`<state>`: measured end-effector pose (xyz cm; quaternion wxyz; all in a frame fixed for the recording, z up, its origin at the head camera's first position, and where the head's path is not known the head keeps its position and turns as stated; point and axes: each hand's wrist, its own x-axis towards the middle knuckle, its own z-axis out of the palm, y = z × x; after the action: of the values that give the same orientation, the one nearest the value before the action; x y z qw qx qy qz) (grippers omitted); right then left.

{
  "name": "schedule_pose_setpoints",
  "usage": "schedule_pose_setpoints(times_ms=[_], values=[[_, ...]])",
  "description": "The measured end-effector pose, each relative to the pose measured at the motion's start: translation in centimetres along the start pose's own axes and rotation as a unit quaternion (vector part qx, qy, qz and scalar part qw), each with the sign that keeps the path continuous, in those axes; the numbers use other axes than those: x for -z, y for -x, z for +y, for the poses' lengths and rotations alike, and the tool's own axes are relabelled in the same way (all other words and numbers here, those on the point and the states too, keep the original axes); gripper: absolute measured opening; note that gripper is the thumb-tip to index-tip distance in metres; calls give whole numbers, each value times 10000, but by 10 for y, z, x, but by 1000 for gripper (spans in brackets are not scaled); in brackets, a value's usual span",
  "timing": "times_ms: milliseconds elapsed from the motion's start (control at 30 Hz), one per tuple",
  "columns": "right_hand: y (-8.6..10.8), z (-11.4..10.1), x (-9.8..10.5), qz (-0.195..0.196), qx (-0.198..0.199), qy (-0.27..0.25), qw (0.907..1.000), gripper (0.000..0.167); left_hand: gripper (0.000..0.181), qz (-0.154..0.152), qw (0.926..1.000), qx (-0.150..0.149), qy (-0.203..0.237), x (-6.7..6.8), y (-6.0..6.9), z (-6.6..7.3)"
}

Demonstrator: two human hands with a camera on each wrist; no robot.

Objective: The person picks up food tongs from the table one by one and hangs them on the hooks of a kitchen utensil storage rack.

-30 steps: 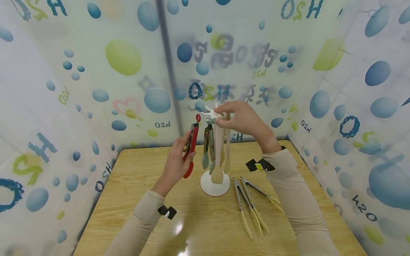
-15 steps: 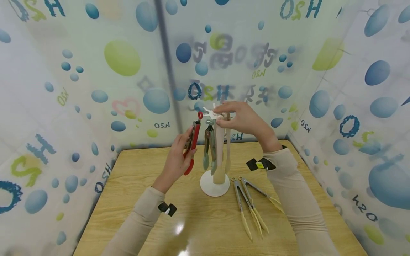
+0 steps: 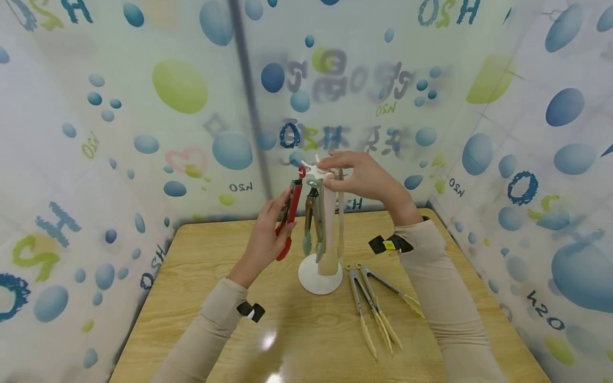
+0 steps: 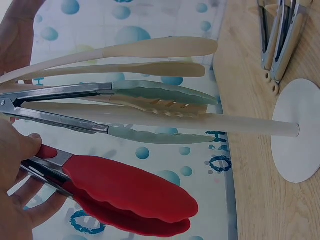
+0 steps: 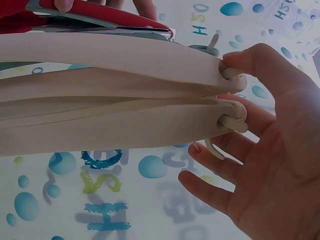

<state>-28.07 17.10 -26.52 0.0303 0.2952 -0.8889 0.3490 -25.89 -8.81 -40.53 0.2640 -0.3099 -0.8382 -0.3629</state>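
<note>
My left hand (image 3: 265, 229) grips a pair of red-tipped tongs (image 3: 295, 202), held upright with the red ring at the top. That ring is at a hook of the white utensil stand (image 3: 311, 281); whether it is over the hook I cannot tell. At the top of the stand my right hand (image 3: 366, 178) holds the hooks between thumb and fingers. Green-tipped tongs (image 4: 165, 91) hang from the stand, beside the red ones. Several beige utensils (image 5: 125, 55) hang there too, including a slotted one (image 4: 170, 106) seen in the left wrist view. My right hand partly hides the hooks.
Yellow-tipped tongs (image 3: 371, 306) lie on the wooden table (image 3: 210, 319), right of the stand and near my right forearm. A patterned curtain (image 3: 191, 133) encloses the back and sides of the table.
The red-tipped tongs have moved up and right, bringing their ring to the stand's hook. The stand has turned slightly, shifting the front beige utensil. My right hand stays at the top.
</note>
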Motion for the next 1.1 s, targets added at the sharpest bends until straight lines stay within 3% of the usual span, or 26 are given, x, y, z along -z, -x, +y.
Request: schedule_pose_setpoints(times_ms=[1100], values=[[-1,5,2,-205,-69,-525,9984,45,81,63,9996,-198,194,-4,1,-2]])
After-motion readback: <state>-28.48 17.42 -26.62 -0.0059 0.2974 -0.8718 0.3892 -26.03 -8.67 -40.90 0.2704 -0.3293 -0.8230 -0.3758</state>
